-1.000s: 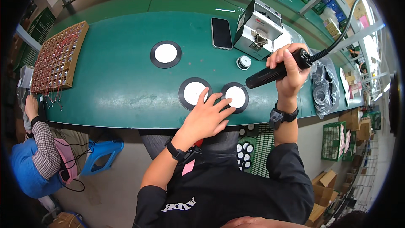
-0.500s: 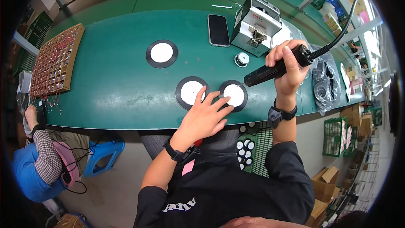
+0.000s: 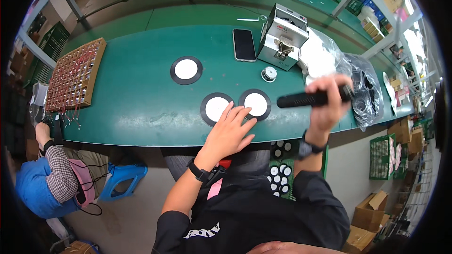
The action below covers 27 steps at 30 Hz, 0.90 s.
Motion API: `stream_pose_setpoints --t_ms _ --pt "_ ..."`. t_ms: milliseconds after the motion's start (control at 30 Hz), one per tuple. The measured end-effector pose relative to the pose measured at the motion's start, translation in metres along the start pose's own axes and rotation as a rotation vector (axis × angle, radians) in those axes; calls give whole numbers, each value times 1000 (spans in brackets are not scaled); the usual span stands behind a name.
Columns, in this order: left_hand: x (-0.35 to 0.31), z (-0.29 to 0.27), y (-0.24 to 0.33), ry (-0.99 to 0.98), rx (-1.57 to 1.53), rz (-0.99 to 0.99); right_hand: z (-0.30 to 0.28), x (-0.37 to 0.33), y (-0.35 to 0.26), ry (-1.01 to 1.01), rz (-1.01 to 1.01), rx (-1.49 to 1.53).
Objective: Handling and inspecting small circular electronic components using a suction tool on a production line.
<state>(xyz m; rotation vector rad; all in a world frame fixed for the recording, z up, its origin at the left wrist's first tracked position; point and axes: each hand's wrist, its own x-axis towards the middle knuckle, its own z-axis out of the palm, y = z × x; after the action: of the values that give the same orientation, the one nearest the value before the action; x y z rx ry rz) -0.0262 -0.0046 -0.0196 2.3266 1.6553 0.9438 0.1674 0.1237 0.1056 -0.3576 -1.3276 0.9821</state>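
Note:
Two flat round discs lie side by side near the table's front edge, each black-rimmed with a white centre: the left disc (image 3: 215,108) and the right disc (image 3: 256,104). My left hand (image 3: 228,131) rests over them with fingers spread, its fingertips at their facing edges. My right hand (image 3: 329,101), blurred by motion, is closed around a black, corded electric screwdriver (image 3: 301,99). The tool is held level to the right of the right disc, apart from it; its thin bit cannot be made out now. A third disc (image 3: 186,70) lies farther back on the left.
On the green table (image 3: 136,89) stand a metal machine (image 3: 282,37), a phone (image 3: 244,45) and a small round silver part (image 3: 269,74). Plastic-wrapped goods (image 3: 362,89) lie at right. A gridded tray with red wires (image 3: 75,75) sits left, near a seated co-worker (image 3: 47,183).
My right hand has lifted the screwdriver off the right disc, moving it slightly right. My left hand stays over the discs. The whole view has shifted a little.

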Motion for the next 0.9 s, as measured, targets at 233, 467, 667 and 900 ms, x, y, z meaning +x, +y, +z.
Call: stream_pose_setpoints --t_ms 233,467,667,900 --pt "25 14 17 -63 -8 99 -52 -52 -71 -272 -139 655" --pt "54 54 77 -284 -125 501 -81 -70 -63 -502 -15 941" --pt "51 56 83 -306 -58 338 -101 -96 -80 -309 8 822" --pt "51 59 77 -273 -48 327 -90 -105 -69 -180 246 769"
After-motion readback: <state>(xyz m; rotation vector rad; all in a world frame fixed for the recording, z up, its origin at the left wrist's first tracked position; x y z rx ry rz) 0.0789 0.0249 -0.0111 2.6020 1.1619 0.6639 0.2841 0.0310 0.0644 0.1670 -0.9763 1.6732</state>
